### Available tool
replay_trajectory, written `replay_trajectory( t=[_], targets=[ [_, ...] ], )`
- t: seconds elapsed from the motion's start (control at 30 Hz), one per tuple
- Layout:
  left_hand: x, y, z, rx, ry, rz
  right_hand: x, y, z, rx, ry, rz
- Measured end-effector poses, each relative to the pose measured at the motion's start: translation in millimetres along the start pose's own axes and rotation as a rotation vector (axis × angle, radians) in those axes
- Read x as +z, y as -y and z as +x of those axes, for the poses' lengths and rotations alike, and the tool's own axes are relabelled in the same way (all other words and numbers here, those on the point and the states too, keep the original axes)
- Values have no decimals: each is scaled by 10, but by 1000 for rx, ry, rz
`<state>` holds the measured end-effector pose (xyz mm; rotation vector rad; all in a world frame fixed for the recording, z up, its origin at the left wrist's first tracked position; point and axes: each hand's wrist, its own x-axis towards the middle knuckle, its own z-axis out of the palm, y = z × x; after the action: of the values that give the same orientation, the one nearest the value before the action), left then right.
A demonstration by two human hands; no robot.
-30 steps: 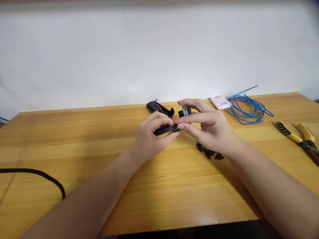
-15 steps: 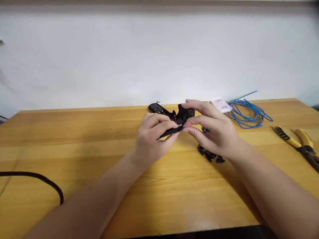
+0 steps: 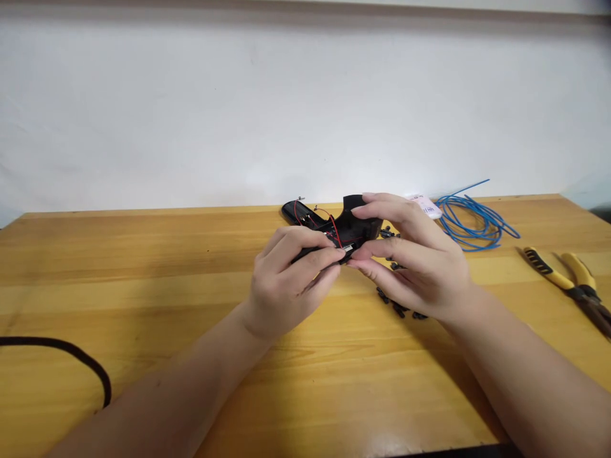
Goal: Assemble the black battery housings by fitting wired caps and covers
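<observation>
Both hands meet over the middle of the wooden table (image 3: pixel 143 254), holding a small black plastic device (image 3: pixel 356 229) with thin red wires showing inside. My left hand (image 3: pixel 289 280) pinches a flat black part of it between thumb and fingers. My right hand (image 3: pixel 413 257) curls round the device's right side, thumb and fingers closed on it. A long black shell piece (image 3: pixel 298 213) lies on the table just behind my left hand, joined by the red wires. Several small black parts (image 3: pixel 398 308) lie on the table under my right hand.
A coil of blue wire (image 3: pixel 470 219) and a white packet (image 3: pixel 427 205) lie at the back right. Yellow-handled pliers (image 3: pixel 573 280) rest near the right edge. A black cable (image 3: pixel 62 356) loops in from the left. A white wall stands behind the table.
The hands have tilted the black device so its open inside and red wires now show. The view has dropped slightly, so everything sits a little lower.
</observation>
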<state>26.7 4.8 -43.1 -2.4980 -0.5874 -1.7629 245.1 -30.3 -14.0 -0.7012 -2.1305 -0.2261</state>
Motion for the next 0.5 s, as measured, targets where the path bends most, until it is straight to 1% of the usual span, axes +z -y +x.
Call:
replay_trajectory(
  t=[0.07,0.23,0.4,0.5],
  targets=[
    [-5,-3,-1,6,-2,-12,-7,14,4,28,9,-3],
    [-34,-17,1,28,22,-8,-13,24,-6,83,-16,13],
    [-71,-37,36,56,43,-9,-15,13,-25,190,-73,93],
    [-88,-51,53,88,65,-31,-44,0,-21,183,-35,48]
  ],
)
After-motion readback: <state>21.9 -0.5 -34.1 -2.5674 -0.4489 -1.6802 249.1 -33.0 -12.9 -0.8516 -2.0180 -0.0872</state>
